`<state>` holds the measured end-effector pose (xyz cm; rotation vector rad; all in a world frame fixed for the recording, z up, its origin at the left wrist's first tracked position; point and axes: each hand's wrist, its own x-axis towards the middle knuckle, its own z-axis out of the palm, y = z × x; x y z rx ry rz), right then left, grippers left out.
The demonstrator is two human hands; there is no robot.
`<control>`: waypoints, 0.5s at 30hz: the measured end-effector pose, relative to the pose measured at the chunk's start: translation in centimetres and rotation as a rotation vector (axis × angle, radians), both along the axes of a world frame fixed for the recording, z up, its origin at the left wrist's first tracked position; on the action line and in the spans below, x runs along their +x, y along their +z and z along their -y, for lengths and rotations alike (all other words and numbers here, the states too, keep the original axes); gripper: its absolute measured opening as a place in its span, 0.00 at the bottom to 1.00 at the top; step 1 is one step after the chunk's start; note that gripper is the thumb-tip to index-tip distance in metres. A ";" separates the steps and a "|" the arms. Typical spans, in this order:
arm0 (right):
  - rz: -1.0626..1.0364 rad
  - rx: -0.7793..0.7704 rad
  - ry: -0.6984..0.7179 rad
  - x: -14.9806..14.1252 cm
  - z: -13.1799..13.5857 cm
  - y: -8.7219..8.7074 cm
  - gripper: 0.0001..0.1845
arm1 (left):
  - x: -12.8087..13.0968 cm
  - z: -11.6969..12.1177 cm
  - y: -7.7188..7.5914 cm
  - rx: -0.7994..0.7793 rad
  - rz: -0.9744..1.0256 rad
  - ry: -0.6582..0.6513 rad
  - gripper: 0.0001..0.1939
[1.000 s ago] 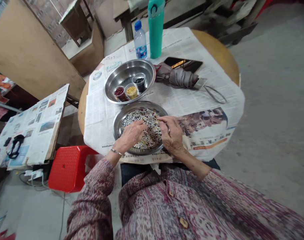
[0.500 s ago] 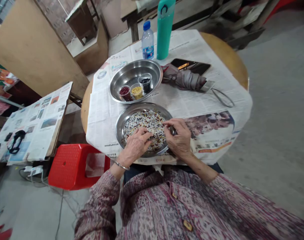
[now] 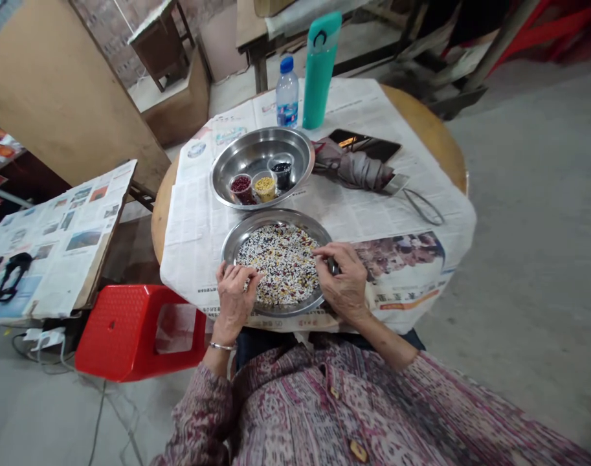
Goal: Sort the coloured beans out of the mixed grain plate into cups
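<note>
A round steel plate [image 3: 230, 246] holds a spread of white grains [image 3: 280, 259] mixed with red, yellow and black ones. My left hand [image 3: 234, 294] is at the plate's left rim, fingers curled over it and closed on it. Over the right rim, my right hand [image 3: 344, 279] has thumb and forefinger brought together at the edge of the grains. Something small and dark shows between its fingers, too hidden to name. Behind the plate, a deeper steel basin [image 3: 232, 149] contains clear cups of red beans [image 3: 241, 186], yellow grains [image 3: 265, 188] and black beans [image 3: 281, 173].
Newspaper [image 3: 319, 204] covers the round table [image 3: 428, 116]. A folded umbrella [image 3: 356, 167], a dark phone [image 3: 373, 144], a water bottle [image 3: 287, 94] and a teal flask [image 3: 320, 71] stand or lie toward the back. A red stool [image 3: 125, 333] is at the left.
My left hand has moved left from over the grains to the plate's left rim. The grains look more evenly spread. My right hand stays at the right rim.
</note>
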<state>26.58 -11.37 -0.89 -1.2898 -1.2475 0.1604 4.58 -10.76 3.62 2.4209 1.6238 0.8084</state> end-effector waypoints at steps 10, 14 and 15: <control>0.028 0.006 0.004 0.1 0.1 -0.5 0.07 | 0.2 0.0 -1.0 -0.015 0.184 0.086 0.08; 0.038 -0.005 0.004 0.1 0.0 -0.5 0.02 | 0.2 0.1 -1.0 -0.041 0.159 0.092 0.08; 0.038 -0.009 0.004 0.1 0.0 -0.4 0.03 | 0.2 0.1 -0.9 -0.046 0.155 0.089 0.08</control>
